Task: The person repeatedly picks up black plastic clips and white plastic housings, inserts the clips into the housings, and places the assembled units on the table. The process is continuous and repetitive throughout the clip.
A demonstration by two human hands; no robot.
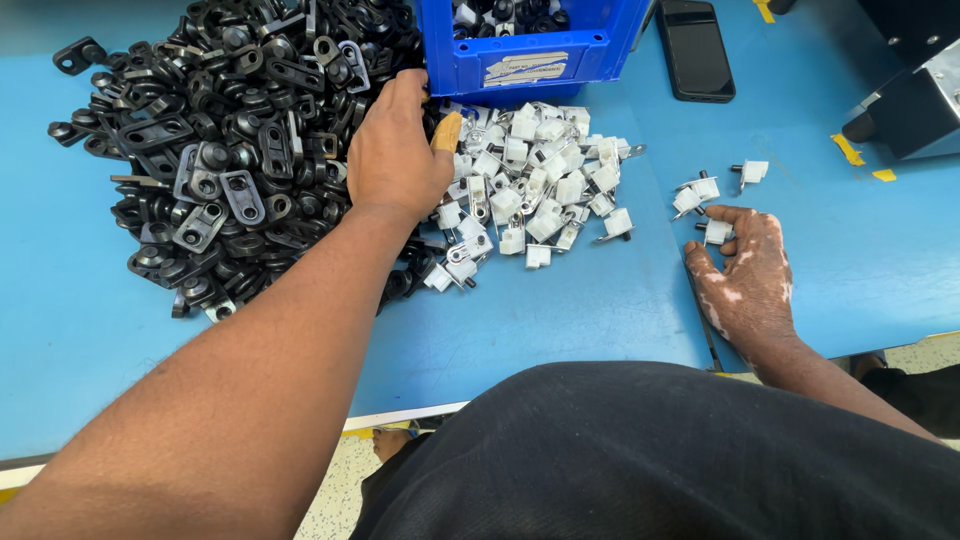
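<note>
A: What's the surface like?

B: A smooth blue table (560, 310) with yellow tape bits at the right; speckled floor shows below its edge. A blue crate (520, 45), a dark phone (695, 48) and a metal machine (915, 100) sit along the far side, all cut off by the frame

A: Anything hard to see?

B: The left hand (395, 150) reaches over where the black parts (220, 150) meet the white parts (530, 175). Its fingertips are buried there, so I cannot tell whether they pinch anything. The crate's contents barely show

A: And the right hand (750, 275)?

B: Flat on the table, fingers loose and apart, holding nothing, its fingertips just beside a few stray white pieces (705, 200)

A: Shapes?

B: Black ones are flat plastic-looking tabs with holes; white ones are small blocks with metal pins
</note>
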